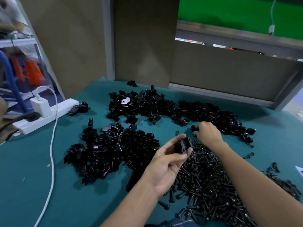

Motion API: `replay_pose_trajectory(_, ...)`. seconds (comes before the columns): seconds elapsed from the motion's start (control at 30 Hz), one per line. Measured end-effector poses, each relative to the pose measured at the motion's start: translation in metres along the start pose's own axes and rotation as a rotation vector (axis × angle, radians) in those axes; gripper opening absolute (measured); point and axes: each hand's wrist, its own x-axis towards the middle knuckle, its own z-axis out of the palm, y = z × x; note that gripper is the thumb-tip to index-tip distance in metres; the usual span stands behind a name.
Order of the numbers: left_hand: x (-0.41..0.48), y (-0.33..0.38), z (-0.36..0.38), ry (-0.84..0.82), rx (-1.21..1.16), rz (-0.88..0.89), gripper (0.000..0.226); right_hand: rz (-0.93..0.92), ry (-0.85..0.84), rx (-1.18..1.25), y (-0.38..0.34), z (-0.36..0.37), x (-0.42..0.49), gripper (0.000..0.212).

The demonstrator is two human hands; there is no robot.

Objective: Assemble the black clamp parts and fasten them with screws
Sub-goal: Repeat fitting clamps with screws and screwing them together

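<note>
My left hand [165,163] holds a black clamp part [183,145] between thumb and fingers, raised above the green table [32,161], its two screw holes facing me. My right hand [207,133] reaches farther back, fingers curled on a small black clamp piece [193,128] at the edge of the far right pile of clamp parts [213,115]. A heap of black screws [208,181] lies under and between my forearms. Another pile of clamp parts [111,151] lies to the left of my left hand.
A third pile of black parts [139,104] sits at the back centre. A white power strip [45,112] with a charger and a white cable [53,145] runs along the left. Brown panels wall off the back. Loose screws [249,155] lie at the right.
</note>
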Motion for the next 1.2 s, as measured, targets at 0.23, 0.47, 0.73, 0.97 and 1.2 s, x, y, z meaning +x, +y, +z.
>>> replay_pose_trajectory(0.23, 0.003, -0.003, -0.01, 0.031, 0.295, 0.063, 0.031, -0.055, 0.025, -0.038, -0.005, -0.004, 0.004, 0.017)
replay_pose_trajectory(0.47, 0.002, -0.004, -0.011, 0.063, 0.378, 0.066, 0.028, -0.137, 0.029, -0.181, -0.008, -0.008, 0.002, 0.015)
replay_pose_trajectory(0.73, 0.004, 0.0, -0.014, 0.089, 0.265, 0.078, 0.023, 0.063, 0.099, 0.448, -0.01, -0.027, -0.013, 0.027)
replay_pose_trajectory(0.97, 0.008, -0.003, -0.014, 0.065, 0.269, 0.148, 0.042, -0.015, -0.275, 1.535, -0.038, -0.062, -0.104, 0.016)
replay_pose_trajectory(1.2, 0.009, -0.001, -0.014, 0.046, 0.188, 0.125, 0.043, -0.044, -0.399, 1.615, -0.038, -0.064, -0.122, 0.014)
